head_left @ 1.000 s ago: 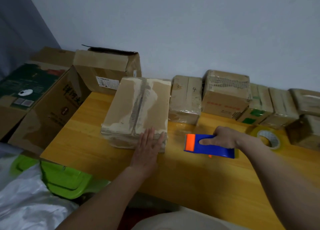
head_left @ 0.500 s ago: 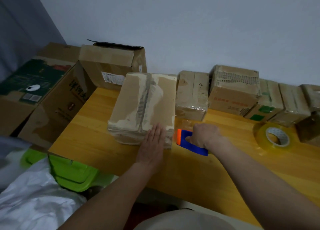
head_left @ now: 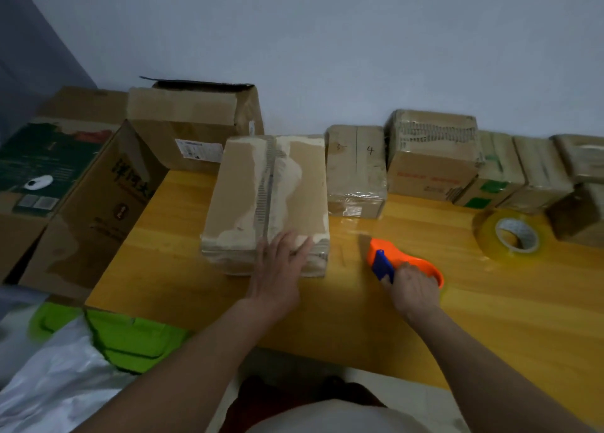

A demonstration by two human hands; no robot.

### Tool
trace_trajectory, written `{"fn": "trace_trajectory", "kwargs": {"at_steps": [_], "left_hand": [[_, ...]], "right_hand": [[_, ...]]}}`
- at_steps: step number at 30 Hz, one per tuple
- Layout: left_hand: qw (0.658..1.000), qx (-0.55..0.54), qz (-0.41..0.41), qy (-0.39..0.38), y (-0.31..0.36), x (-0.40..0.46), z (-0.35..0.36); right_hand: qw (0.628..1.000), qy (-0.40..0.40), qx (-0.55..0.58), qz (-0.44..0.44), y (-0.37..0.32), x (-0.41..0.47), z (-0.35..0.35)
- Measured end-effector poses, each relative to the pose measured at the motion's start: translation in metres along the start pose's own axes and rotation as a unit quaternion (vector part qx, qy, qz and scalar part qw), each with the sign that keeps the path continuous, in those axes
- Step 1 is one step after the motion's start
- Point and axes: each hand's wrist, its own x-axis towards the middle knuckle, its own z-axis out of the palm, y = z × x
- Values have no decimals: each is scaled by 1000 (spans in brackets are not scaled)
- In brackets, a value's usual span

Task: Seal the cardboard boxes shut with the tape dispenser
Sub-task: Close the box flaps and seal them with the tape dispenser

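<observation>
A long cardboard box [head_left: 261, 197] with a torn, worn top lies on the wooden table [head_left: 490, 318], its seam running away from me. My left hand [head_left: 277, 269] rests flat on the box's near end with straight fingers. To the right of the box, my right hand [head_left: 413, 289] grips the orange and blue tape dispenser [head_left: 389, 256], which is low over the table with its nose pointing towards the box's near right corner. A faint strip of clear tape seems to stretch from the dispenser towards the box.
A row of several small taped boxes [head_left: 431, 158] lines the wall at the back. A roll of yellowish tape [head_left: 510, 236] lies at the right. Larger cartons [head_left: 98, 210] stand left of the table, with a green plastic thing [head_left: 130, 338] and white sheeting below.
My right hand has pulled the dispenser back from the box's near right corner, to the right and towards me, and turned it. My left hand stays on the box.
</observation>
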Motion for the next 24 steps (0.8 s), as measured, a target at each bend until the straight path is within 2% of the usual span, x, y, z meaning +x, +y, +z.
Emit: {"fn": "trace_trajectory", "kwargs": {"at_steps": [3, 7, 9, 11, 13, 14, 17, 19, 21, 24], "left_hand": [[999, 24, 0, -24, -8, 0, -4], [999, 4, 38, -31, -24, -5, -8], [997, -23, 59, -34, -40, -7, -10], [995, -43, 82, -49, -58, -6, -14], [993, -18, 104, -60, -72, 0, -18], [992, 2, 110, -62, -79, 3, -20], [993, 21, 91, -68, -102, 10, -25], [992, 31, 92, -80, -117, 12, -24], [989, 40, 106, -91, -127, 12, -22], [986, 51, 118, -102, -132, 13, -18]], "right_hand": [[999, -29, 5, 23, -5, -10, 16], [991, -94, 73, 56, -8, -19, 26], [991, -62, 84, 82, -13, -22, 18], [982, 55, 167, 74, -28, -25, 4], [931, 158, 327, 31, -54, -32, -15], [907, 174, 382, 5, -71, -34, -24], [854, 147, 497, -41, -119, -29, -39], [828, 102, 551, -10, -140, -20, -41], [800, 94, 592, 29, -150, -9, -36], [705, 106, 696, 86, -157, 3, -22]]}}
